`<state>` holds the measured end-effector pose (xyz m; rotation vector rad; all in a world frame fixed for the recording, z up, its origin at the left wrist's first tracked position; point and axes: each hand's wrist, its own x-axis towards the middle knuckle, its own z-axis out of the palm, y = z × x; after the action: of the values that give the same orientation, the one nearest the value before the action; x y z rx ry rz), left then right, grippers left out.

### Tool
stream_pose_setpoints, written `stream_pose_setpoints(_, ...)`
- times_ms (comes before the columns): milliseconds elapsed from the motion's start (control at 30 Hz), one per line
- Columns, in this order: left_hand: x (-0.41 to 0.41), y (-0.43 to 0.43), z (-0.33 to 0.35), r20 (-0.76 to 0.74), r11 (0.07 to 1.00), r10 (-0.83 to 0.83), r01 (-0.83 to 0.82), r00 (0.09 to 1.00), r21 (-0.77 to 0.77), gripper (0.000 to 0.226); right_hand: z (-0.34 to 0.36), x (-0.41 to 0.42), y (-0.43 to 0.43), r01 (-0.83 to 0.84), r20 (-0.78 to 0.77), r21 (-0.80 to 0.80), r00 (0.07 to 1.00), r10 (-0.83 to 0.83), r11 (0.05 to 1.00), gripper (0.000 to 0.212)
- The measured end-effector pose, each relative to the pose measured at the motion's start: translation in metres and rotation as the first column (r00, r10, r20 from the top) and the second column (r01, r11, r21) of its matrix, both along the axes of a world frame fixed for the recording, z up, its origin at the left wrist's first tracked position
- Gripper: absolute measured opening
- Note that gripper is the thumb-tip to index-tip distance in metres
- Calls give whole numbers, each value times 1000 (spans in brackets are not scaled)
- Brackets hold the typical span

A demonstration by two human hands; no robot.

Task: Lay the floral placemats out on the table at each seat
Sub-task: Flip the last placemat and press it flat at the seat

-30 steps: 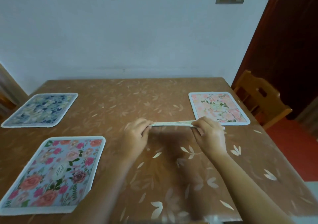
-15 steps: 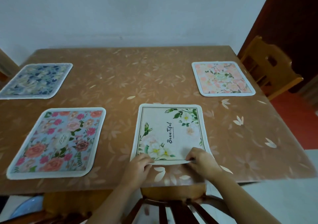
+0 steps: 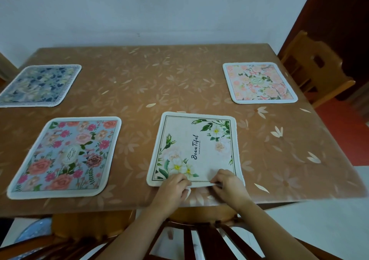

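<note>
A brown rectangular table [image 3: 179, 84] under a leaf-patterned cover carries four square floral placemats; a navy-and-cream placemat [image 3: 40, 84] lies at its far left corner, a peach placemat [image 3: 259, 84] at the far right edge, a blue rose-print placemat [image 3: 65, 155] at the near left; a cream "Beautiful" placemat [image 3: 199, 139] lies flat by the near edge, its nearest border pinched by the left hand [image 3: 171, 189] and right hand [image 3: 229, 185], fingers curled onto it.
</note>
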<state>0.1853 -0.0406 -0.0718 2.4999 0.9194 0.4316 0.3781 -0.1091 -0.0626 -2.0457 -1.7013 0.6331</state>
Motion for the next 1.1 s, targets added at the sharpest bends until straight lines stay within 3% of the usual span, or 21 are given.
stream_pose_setpoints(200, 13, 1, 5, 71, 996, 51, -46, 996, -71, 16, 1, -14, 3, 12, -63, 33, 998, -10, 999, 6)
stream_pose_setpoints(433, 4, 12, 12, 179, 948, 248, -200, 952, -248, 16, 21, 11, -4, -56, -40, 106, 997, 60, 993, 10)
stream_pose_setpoints(600, -9, 23, 19, 192, 928, 334, -286, 923, -238, 18, 29, 24, -3, -16, -119, 190, 992, 40, 982, 14)
stream_pose_setpoints(767, -6, 16, 26, 112, 966, 231, -214, 967, -145, 21, 32, 0, 12, -61, -143, 250, 985, 99, 966, 7)
stream_pose_setpoints(867, 4, 9, 34, 152, 978, 143, -117, 978, -170, 11, 31, -18, 19, -93, -188, 253, 972, 143, 963, 8)
stream_pose_setpoints(967, 4, 7, 39, 190, 963, 193, -149, 963, -224, 8, 28, -24, 22, -34, -263, 256, 959, 104, 966, 10)
stream_pose_setpoints(1100, -15, 8, 40, 196, 942, 259, -203, 946, -268, 13, 20, -16, 20, -75, -250, 218, 959, 130, 973, 8)
